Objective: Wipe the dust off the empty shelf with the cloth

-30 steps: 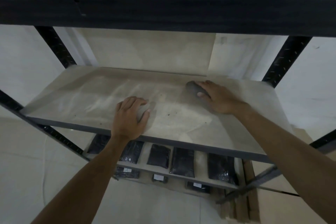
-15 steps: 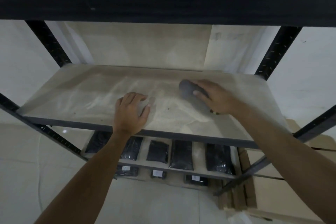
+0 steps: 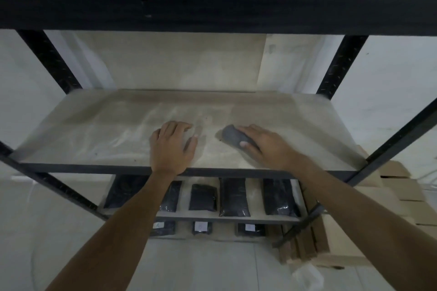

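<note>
Right hand (image 3: 264, 146): grip clamped on a small dark grey folded cloth (image 3: 233, 136), fingers laid over its top and the thumb curled against its near edge, pressing it flat to the board. The cloth projects from the fingertips toward the left and slightly toward the back; its long axis runs diagonally, from far-left to near-right under the palm.

Outward from the grip: the pale, dust-filmed wooden shelf board (image 3: 295, 125) lies beneath it. To the left of the cloth, just beside but apart from it, the left hand (image 3: 172, 146) rests palm down on the board, fingers loosely spread, holding nothing; it appears to serve as a brace at the front edge.

Further left of that hand the board shows pale streaks and a whitish haze, judged to be dust not yet cleared. To the right of the grip and behind it the surface reads more even.

Judgement: the remaining dust lies leftward of the grip, with the bracing hand between. A leftward stroke would meet that hand unless it lifts or shifts.

Black metal frame posts (image 3: 340, 66) flank the board.
</note>
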The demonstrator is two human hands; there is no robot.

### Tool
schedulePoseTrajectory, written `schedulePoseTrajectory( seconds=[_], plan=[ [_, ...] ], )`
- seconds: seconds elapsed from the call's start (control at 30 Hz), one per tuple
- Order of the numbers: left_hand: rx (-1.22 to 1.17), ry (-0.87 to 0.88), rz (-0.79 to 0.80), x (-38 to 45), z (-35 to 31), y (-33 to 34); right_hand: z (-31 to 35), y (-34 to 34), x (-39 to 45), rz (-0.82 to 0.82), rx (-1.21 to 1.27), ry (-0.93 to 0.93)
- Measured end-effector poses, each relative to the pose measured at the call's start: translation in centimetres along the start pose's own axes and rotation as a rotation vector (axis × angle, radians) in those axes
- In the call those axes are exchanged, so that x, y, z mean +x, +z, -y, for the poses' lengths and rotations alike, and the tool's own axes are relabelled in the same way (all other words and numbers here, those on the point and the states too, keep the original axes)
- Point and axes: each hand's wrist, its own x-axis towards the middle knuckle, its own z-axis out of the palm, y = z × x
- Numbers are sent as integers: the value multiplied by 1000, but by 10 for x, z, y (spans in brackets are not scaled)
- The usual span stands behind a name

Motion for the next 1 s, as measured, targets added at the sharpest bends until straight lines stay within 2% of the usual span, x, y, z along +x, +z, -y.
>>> schedulePoseTrajectory(
  seconds=[0.07, 0.13, 0.23, 0.3, 0.37, 0.67, 0.87, 0.93, 1.0],
  plan=[
    [-7, 11, -21, -1, 3, -4, 6, -4, -3, 39, 55, -25],
    [6, 41, -39, -3, 9, -9, -5, -15, 0, 8, 90, -28],
    [35, 77, -31, -4, 25, -14, -39, -37, 7, -134, 23, 171],
    [41, 94, -18, -4, 34, -13, -56, -39, 6, -118, -71, 341],
    [29, 99, -4, -4, 38, -10, -57, -32, 3, -74, -87, 380],
    [30, 79, 9, -4, 38, -9, 19, 6, -23, -57, -16, 136],
    [32, 59, 7, -3, 37, -9, 71, 17, -38, -10, 139, 28],
    [41, 65, 5, -4, 37, -8, 68, 2, -31, -71, 174, 23],
    [46, 67, 9, -4, 38, -7, 41, -13, -16, -170, 138, 94]
  ],
)
